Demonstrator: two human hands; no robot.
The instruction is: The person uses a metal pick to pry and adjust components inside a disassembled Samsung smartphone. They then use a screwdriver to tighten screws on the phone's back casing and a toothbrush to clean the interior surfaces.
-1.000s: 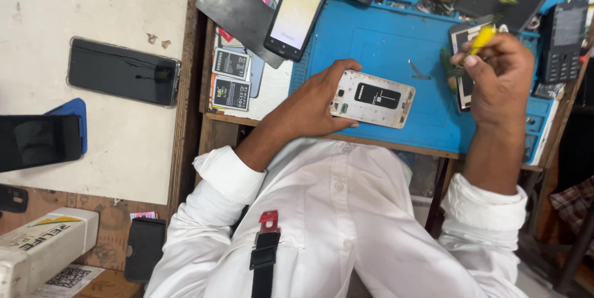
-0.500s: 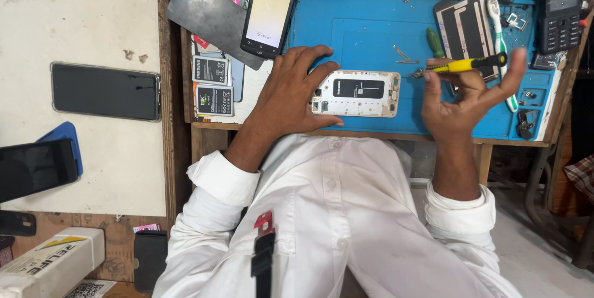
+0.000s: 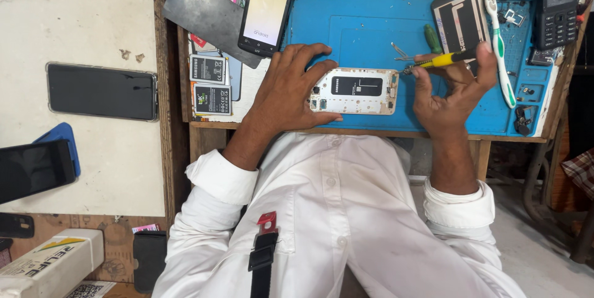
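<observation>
Lying back-up just below the middle of the frame, the opened white smartphone [image 3: 354,90] rests on the blue repair mat [image 3: 371,32], its rear cover off and a black battery showing in the white inner frame; its long axis runs left to right across the picture, parallel to the near edge of the bench. The left hand [image 3: 286,90] is spread flat at the phone's left end, fingers splayed wide and released, fingertips pressing on the mat and the phone's left edge rather than closing around anything. The right hand [image 3: 448,90] sits just off the phone's right end, its thumb and fingers pinched around a yellow-handled screwdriver [image 3: 440,61], which lies nearly level and points left, its tip at the phone's upper right corner. So the phone lies to the left of the right-hand fingers and to the right of the left palm; both hands are close, the left one touching it. Just above the screwdriver tip small metal tweezers [image 3: 400,54] lie on the mat beside a green-handled tool [image 3: 432,38]. Further right, a white and green toothbrush [image 3: 499,44] runs top to bottom next to a dark phone panel [image 3: 461,19]. At the upper middle a black smartphone [image 3: 267,8] with a lit screen lies over a grey metal plate [image 3: 201,13], with two loose batteries [image 3: 210,82] below it. At far left another dark phone [image 3: 102,91] lies on a pale board.
</observation>
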